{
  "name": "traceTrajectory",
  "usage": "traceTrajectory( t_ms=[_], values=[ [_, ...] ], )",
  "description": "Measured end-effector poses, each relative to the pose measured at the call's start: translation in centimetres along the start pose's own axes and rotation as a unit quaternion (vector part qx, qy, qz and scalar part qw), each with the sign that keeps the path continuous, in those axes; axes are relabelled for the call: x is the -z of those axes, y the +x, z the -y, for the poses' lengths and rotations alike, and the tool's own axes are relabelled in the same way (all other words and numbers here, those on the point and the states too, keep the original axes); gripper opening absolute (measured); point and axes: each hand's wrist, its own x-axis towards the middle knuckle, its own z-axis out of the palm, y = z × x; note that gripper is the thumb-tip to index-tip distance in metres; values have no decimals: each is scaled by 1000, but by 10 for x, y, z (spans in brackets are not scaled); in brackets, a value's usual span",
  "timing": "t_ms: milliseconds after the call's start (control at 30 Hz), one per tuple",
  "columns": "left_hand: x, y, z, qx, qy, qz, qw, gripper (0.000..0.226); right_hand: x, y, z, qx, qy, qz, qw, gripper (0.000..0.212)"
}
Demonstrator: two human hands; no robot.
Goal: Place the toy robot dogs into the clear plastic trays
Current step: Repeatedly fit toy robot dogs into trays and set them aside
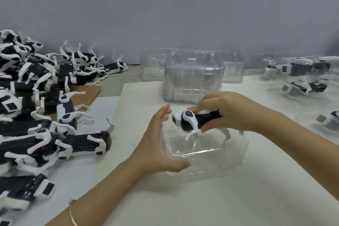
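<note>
Open white tabletop (220,198) lies in front of and to the near right of the working tray. Its left edge runs just beside the pile of dogs.

The clear plastic tray (207,154) sits open side up at centre. The left hand (157,139) stands against the tray's left side, fingers straight and spread and thumb along the near rim; its grip is apart and holds nothing. A thin bracelet (72,214) circles that wrist.

The right hand (225,112) has its grip clamped on the toy robot dog (190,120), fingers over the back and thumb under the body. The dog is black-bodied with white head, shoulders and legs. It is held roughly level above the tray, head toward the left hand and legs pointing down into the opening. Whether the feet touch the tray floor cannot be told.

A stack of empty trays (192,80) stands just behind the hands. Loose dogs (36,106) are heaped at left, partly on brown cardboard (84,95). Filled trays (304,77) sit at the far right, well apart.
</note>
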Motion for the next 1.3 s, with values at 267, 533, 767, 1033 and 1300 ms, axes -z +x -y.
traceTrajectory(
  t_ms=[267, 533, 767, 1033, 1300],
  values=[
    [1, 2, 2, 0, -7, 20, 1000, 129, -22, 4, -7, 10, -35, 102, 994, 42],
    [6, 4, 5, -2, -3, 46, 999, 133, -40, 2, -3, 180, -265, -55, 946, 39],
    [4, 1, 3, 45, -73, 63, 994, 139, -16, 3, -9, -24, -26, 93, 995, 48],
    [-16, 17, -23, 221, -245, -34, 943, 99, -58, -61, -32, -321, 387, -109, 857, 29],
    [-2, 48, -60, 89, -304, -146, 937, 79, -23, -29, -11, -173, 601, -206, 752, 78]
  ],
)
